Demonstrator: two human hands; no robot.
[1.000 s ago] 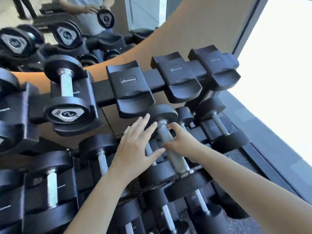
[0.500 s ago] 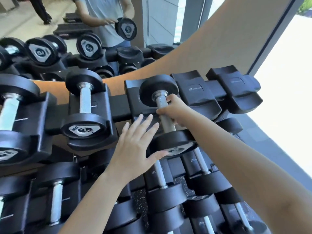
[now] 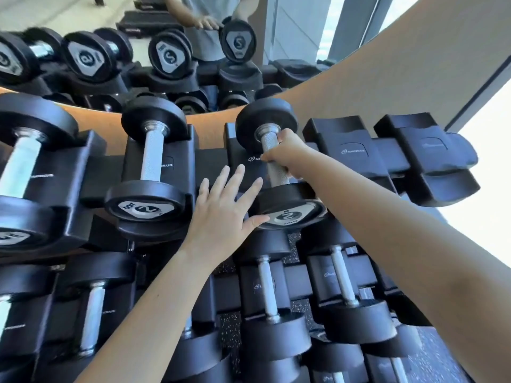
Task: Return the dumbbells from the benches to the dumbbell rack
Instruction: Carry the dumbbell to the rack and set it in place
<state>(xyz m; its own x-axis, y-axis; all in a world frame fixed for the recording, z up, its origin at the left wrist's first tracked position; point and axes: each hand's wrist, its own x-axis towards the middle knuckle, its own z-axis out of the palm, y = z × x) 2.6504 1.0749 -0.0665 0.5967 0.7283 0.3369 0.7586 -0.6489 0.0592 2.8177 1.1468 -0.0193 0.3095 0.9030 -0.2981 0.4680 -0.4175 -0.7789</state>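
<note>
My right hand grips the knurled steel handle of a small black dumbbell marked 2, which lies over a black cradle on the top row of the dumbbell rack. My left hand is spread flat with fingers apart, its thumb touching the near head of that dumbbell. A matching dumbbell marked 2 rests in the cradle just to the left.
Two bare cradles sit to the right on the top row. Larger dumbbells fill the left side, and several more lie on the lower row. A mirror behind the rack reflects a person and the weights.
My right hand lifted the dumbbell from beside the lower row up onto the top-row cradle. My left hand rose with it and stayed spread open at its near head.
</note>
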